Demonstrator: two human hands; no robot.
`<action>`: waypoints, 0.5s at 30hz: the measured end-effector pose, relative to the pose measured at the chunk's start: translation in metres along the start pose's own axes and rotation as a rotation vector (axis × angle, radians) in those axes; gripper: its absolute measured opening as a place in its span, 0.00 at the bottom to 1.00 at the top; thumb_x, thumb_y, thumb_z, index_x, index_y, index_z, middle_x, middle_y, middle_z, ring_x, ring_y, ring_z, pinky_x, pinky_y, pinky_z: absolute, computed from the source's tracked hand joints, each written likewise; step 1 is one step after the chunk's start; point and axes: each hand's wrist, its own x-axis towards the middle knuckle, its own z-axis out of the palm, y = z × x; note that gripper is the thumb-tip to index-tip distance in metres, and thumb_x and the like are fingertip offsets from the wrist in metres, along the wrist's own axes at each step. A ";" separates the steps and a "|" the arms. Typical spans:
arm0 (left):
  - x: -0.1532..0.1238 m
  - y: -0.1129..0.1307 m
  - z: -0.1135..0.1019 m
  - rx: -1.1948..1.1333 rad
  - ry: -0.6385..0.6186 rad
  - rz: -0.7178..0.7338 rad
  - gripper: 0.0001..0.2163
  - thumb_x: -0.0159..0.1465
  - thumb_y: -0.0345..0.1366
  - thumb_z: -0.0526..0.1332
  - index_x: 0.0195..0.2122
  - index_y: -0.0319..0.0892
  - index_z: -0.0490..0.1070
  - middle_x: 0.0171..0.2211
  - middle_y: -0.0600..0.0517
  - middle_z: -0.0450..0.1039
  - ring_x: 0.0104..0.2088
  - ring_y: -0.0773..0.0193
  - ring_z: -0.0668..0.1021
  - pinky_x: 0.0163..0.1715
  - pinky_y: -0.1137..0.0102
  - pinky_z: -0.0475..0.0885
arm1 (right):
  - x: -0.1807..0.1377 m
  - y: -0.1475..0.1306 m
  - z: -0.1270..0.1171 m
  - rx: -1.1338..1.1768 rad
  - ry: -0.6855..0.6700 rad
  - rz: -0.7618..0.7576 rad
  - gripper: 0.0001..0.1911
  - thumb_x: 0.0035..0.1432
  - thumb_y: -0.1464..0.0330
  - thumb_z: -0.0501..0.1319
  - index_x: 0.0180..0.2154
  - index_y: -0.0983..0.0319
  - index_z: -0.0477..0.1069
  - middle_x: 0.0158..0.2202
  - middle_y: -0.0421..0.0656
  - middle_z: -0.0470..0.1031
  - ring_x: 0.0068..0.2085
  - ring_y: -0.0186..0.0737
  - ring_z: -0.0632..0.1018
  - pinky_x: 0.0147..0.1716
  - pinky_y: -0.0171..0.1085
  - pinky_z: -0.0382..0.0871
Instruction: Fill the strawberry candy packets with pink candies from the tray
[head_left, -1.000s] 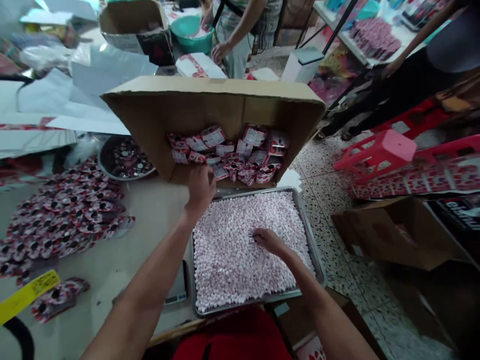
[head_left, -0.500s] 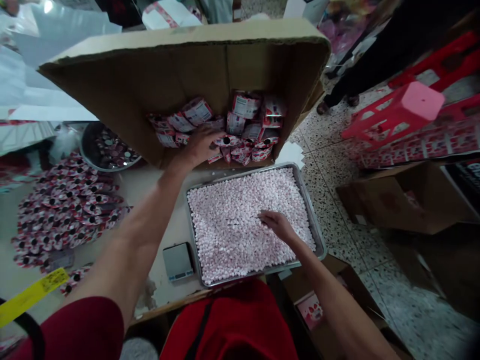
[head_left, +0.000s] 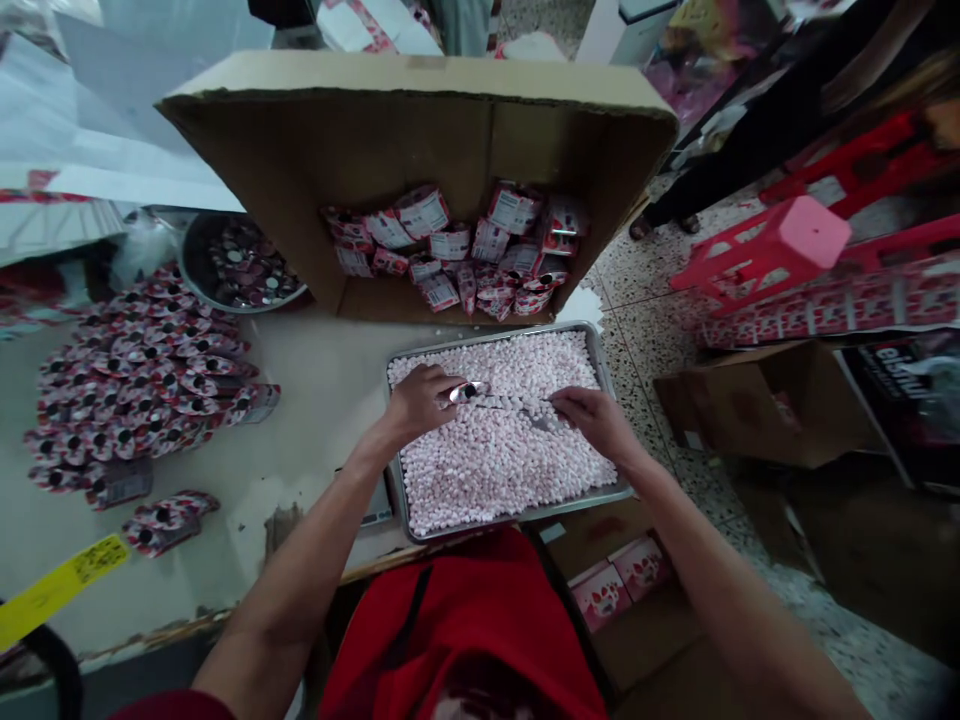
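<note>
My left hand (head_left: 424, 402) grips a small printed pouch (head_left: 466, 392) with a dark round opening. It is held over the left part of a metal tray (head_left: 628, 490) full of small pale pink-white pellets (head_left: 480, 470). On the tray's right side, my right hand (head_left: 594, 415) has its fingers closed just above the pellets, facing the pouch. A narrow heap of pellets reaches from those fingers toward the pouch; whatever carries it is too covered to make out. Behind the tray, a cardboard box (head_left: 390, 130) lies with its opening toward me, holding several printed pouches (head_left: 514, 208).
Rows of pouches (head_left: 150, 380) stand on the table at left, beside a metal bowl (head_left: 247, 265) of small packets. A digital scale (head_left: 376, 505) is partly behind my left forearm. Red plastic stools (head_left: 806, 235), open cartons (head_left: 750, 400) and a standing person's legs (head_left: 705, 180) are at right.
My left hand has come from the box to over the tray with a pouch in it. My right hand has risen a little and moved right, with pellets heaped before its fingers.
</note>
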 end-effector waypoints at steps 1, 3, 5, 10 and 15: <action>-0.004 -0.001 0.002 -0.024 0.000 -0.002 0.17 0.59 0.32 0.65 0.50 0.46 0.80 0.39 0.49 0.79 0.41 0.58 0.78 0.47 0.64 0.72 | 0.002 -0.003 0.001 -0.059 -0.006 -0.012 0.18 0.60 0.56 0.60 0.35 0.63 0.80 0.22 0.40 0.73 0.23 0.36 0.70 0.25 0.34 0.61; -0.011 -0.003 0.005 -0.062 -0.009 -0.015 0.18 0.59 0.31 0.65 0.51 0.45 0.80 0.39 0.49 0.79 0.40 0.59 0.78 0.46 0.65 0.72 | 0.006 -0.012 0.003 -0.213 -0.012 -0.051 0.16 0.62 0.60 0.58 0.36 0.63 0.81 0.24 0.42 0.77 0.26 0.38 0.74 0.28 0.34 0.63; -0.017 -0.006 0.010 -0.081 -0.015 -0.041 0.18 0.59 0.31 0.65 0.51 0.46 0.80 0.39 0.49 0.78 0.40 0.59 0.77 0.46 0.65 0.72 | 0.008 -0.028 0.009 -0.415 -0.007 -0.108 0.16 0.63 0.63 0.57 0.38 0.62 0.82 0.30 0.45 0.82 0.32 0.41 0.79 0.33 0.35 0.65; -0.025 -0.013 0.020 -0.097 -0.015 -0.072 0.20 0.58 0.31 0.67 0.53 0.45 0.78 0.41 0.48 0.79 0.44 0.56 0.78 0.48 0.63 0.73 | 0.008 -0.101 0.043 -0.931 -0.125 -0.110 0.16 0.65 0.69 0.55 0.41 0.61 0.83 0.41 0.51 0.85 0.41 0.48 0.82 0.38 0.38 0.66; -0.025 -0.011 0.029 -0.023 0.027 -0.059 0.19 0.60 0.32 0.68 0.53 0.43 0.76 0.49 0.45 0.77 0.50 0.52 0.76 0.53 0.58 0.72 | -0.009 -0.119 0.038 -1.029 -0.144 -0.056 0.17 0.64 0.70 0.55 0.44 0.60 0.82 0.39 0.50 0.85 0.38 0.45 0.82 0.36 0.36 0.65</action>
